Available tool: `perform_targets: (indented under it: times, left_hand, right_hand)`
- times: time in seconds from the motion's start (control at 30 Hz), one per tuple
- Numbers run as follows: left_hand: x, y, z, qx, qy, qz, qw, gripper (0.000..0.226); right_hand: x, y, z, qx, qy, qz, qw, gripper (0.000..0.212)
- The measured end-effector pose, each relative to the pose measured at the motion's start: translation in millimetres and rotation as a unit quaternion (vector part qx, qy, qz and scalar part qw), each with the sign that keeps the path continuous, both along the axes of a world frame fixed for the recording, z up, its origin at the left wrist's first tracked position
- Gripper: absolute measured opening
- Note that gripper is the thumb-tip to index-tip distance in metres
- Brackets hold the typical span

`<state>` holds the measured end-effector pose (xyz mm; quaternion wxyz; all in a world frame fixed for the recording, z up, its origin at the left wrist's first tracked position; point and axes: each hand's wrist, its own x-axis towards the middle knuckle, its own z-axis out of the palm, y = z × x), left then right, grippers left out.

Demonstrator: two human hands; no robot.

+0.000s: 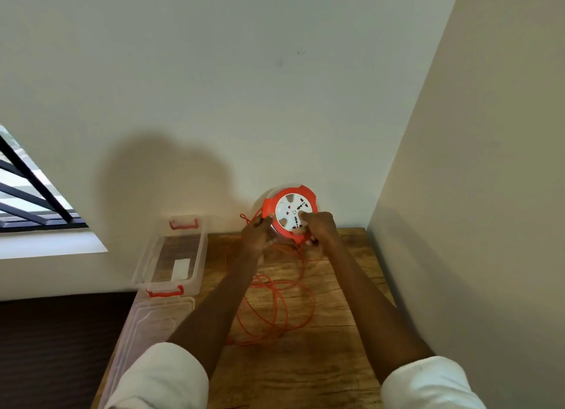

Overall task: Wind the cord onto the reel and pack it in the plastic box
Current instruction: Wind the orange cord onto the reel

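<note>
Most cord (276,304) lies loose on the table (321,363) below the reel (292,214). Left hand (256,233) and right hand (319,227) grip the reel upright. Box (171,256), left of the reel, awaits.

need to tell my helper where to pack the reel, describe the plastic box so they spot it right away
Start at the wooden table in the corner and look to its far left edge, below the window. The plastic box sits there open, clear-walled with orange clips; its flat clear lid lies just nearer, holding nothing.
</note>
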<state>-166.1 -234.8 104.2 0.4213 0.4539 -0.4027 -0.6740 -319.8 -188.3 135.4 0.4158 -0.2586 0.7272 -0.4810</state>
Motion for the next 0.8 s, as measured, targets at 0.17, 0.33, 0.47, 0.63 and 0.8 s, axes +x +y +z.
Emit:
perform_targets:
  times: [0.17, 0.33, 0.47, 0.63, 0.8]
  left_hand:
    - [20, -33, 22, 0.017, -0.086, -0.054, 0.995, 0.019]
    - [32, -51, 37, -0.054, -0.197, -0.156, 0.967, 0.029]
    - [36, -46, 43, -0.044, -0.215, -0.166, 0.961, 0.014]
    - [33, -41, 31, -0.033, -0.19, -0.14, 0.971, 0.029]
    - [24, -33, 15, -0.028, -0.069, -0.061, 0.995, 0.047]
  right_hand:
    - [-17, 3, 2, -0.029, 0.448, 0.147, 0.881, 0.027]
    - [-14, 3, 30, -0.057, 0.613, 0.388, 0.685, 0.045]
    - [-12, 0, 25, -0.062, 0.715, 0.443, 0.537, 0.06]
    - [-17, -3, 12, -0.06, 0.761, 0.425, 0.486, 0.068]
    - [-20, -7, 7, -0.03, 0.775, 0.386, 0.5, 0.07]
